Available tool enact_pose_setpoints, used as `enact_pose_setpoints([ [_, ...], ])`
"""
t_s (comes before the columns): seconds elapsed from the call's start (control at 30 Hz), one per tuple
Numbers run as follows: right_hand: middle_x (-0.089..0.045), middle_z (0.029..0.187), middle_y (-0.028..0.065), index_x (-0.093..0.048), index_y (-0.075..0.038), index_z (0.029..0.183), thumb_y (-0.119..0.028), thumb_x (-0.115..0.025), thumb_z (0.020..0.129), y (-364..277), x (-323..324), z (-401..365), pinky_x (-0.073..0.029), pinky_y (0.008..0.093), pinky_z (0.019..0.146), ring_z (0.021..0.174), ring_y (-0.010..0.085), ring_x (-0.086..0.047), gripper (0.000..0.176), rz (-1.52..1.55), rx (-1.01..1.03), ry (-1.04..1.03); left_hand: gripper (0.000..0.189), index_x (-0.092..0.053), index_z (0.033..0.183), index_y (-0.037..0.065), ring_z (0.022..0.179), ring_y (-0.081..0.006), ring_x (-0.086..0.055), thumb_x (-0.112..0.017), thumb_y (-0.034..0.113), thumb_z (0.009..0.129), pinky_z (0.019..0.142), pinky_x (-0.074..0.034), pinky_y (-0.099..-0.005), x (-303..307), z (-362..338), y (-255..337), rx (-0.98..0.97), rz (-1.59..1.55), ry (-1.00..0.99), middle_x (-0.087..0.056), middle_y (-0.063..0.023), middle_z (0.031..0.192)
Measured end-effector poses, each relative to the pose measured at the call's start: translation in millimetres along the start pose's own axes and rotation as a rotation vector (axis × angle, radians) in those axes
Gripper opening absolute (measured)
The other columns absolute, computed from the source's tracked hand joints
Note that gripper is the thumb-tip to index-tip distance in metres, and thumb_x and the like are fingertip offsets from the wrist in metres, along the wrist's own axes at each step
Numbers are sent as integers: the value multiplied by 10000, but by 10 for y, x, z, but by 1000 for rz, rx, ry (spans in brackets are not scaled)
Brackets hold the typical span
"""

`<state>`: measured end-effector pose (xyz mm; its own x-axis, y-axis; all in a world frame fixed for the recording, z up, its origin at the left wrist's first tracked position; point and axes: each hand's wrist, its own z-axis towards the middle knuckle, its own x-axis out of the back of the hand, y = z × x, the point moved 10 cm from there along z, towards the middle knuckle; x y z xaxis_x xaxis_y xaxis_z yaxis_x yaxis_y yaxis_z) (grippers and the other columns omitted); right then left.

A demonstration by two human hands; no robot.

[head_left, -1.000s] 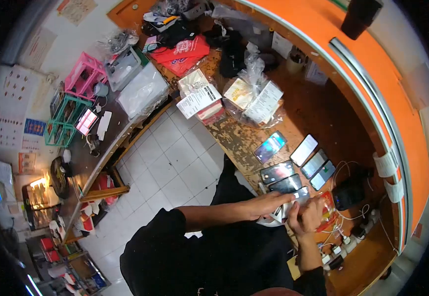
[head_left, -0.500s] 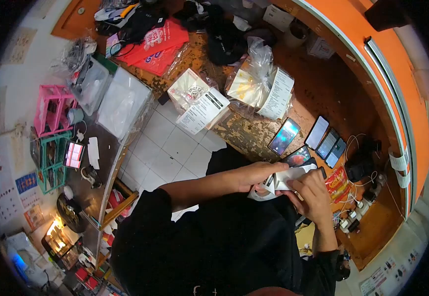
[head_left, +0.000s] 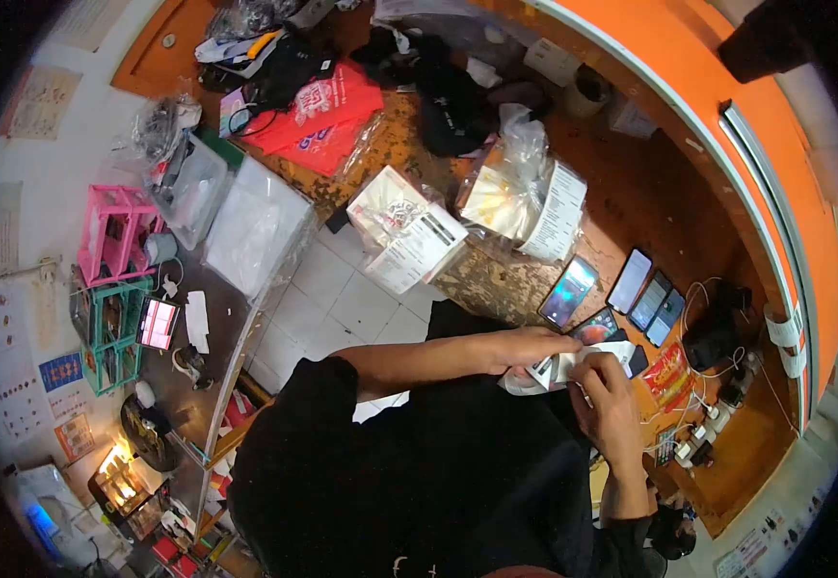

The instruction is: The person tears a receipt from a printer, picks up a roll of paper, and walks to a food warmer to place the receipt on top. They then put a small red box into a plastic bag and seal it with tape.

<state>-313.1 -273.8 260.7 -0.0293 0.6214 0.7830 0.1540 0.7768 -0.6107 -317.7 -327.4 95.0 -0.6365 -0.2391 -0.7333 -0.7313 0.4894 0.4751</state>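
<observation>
Close in front of my black-shirted body, both hands are on a crumpled white printed paper slip (head_left: 561, 370). My left hand (head_left: 531, 349) grips it from the left, with the thumb on top. Pinched fingers of my right hand (head_left: 606, 397) hold its other end. Just beyond the hands, a phone with a picture on its screen (head_left: 596, 328) lies partly hidden. Another lit phone (head_left: 569, 292) is a little farther away. On the counter stand a bagged white box (head_left: 387, 207) and a second bagged box (head_left: 498, 197), each with a long printed receipt.
Several phones (head_left: 630, 280) lie at the right, beside a red and yellow packet (head_left: 669, 378), cables and power plugs (head_left: 698, 443). Red bags (head_left: 327, 116) and black cloth items sit at the back. A side table at left holds clear plastic bags (head_left: 257, 226) and pink and green racks (head_left: 113, 323).
The view has shifted, so the surroundings appear lower and slightly right. My right-hand fingers have moved on the paper slip, whose folds look different. Both hands still hold it.
</observation>
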Motion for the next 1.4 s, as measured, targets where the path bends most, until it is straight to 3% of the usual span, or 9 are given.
enact_pose_setpoints([
  [0.17,-611,1126,127,-604,-16,962,-3,-698,730,-213,-98,-4,-489,402,795,955,322,-601,251,-223,180,24,406,-636,904,103,355,-29,-345,-512,478,998,311,-229,-202,-92,-162,111,-7,-258,-42,-563,8,616],
  [0.4,-611,919,131,-633,-10,991,86,-718,716,-62,-245,19,-463,394,745,849,306,-612,303,13,37,4,399,-621,1082,96,355,-39,-370,-504,470,1005,294,-219,-189,31,-158,-124,19,-322,-66,-596,-18,668],
  [0.53,-600,838,105,-672,-13,905,16,-791,685,-120,-186,101,-439,386,690,791,300,-584,252,-32,119,-23,421,-664,1001,73,388,-35,-399,-526,470,991,308,-240,-192,144,-167,-185,-27,-82,16,-632,-19,703],
  [0.57,-599,847,105,-671,-14,902,4,-801,680,-113,-164,102,-444,388,698,789,302,-584,258,-39,125,-17,478,-654,1053,62,582,-57,-543,-542,521,978,436,-382,-215,172,-169,-210,-7,-20,0,-621,-20,782],
  [0.7,-632,1003,122,-600,-1,835,-81,-828,706,-25,-147,85,-488,413,795,942,324,-607,275,63,58,29,485,-659,1070,16,819,-110,-582,-567,483,978,657,-464,-274,195,-234,34,-147,253,105,-630,-31,880],
  [1.0,-631,1237,225,-483,-3,792,-111,-821,768,314,-352,-236,-536,390,736,909,401,-650,356,327,-29,-111,523,-677,925,-24,694,-113,-594,-593,491,960,601,-471,-292,7,-142,34,-182,563,89,-636,-56,764],
  [1.2,-637,1241,243,-492,-7,816,-81,-822,772,666,-385,-496,-529,378,818,981,345,-672,341,441,-62,-8,534,-588,1118,-32,654,-122,-635,-511,486,1013,559,-498,-292,-132,-96,-88,-167,303,140,-669,-70,841],
  [1.33,-650,1238,204,-505,-29,824,-54,-787,830,1005,-390,-573,-505,361,889,1044,216,-631,284,863,-251,156,429,-545,1204,5,876,-113,-648,-675,330,956,767,-513,-256,-335,-316,266,-524,347,98,-683,-72,973],
  [1.4,-660,1210,176,-507,-42,831,-57,-775,848,1082,-424,-538,-504,342,868,1021,198,-625,269,1051,-274,173,497,-543,1224,10,1048,-133,-605,-790,241,860,898,-480,-292,-317,-376,291,-551,368,300,-655,-84,1101],
])
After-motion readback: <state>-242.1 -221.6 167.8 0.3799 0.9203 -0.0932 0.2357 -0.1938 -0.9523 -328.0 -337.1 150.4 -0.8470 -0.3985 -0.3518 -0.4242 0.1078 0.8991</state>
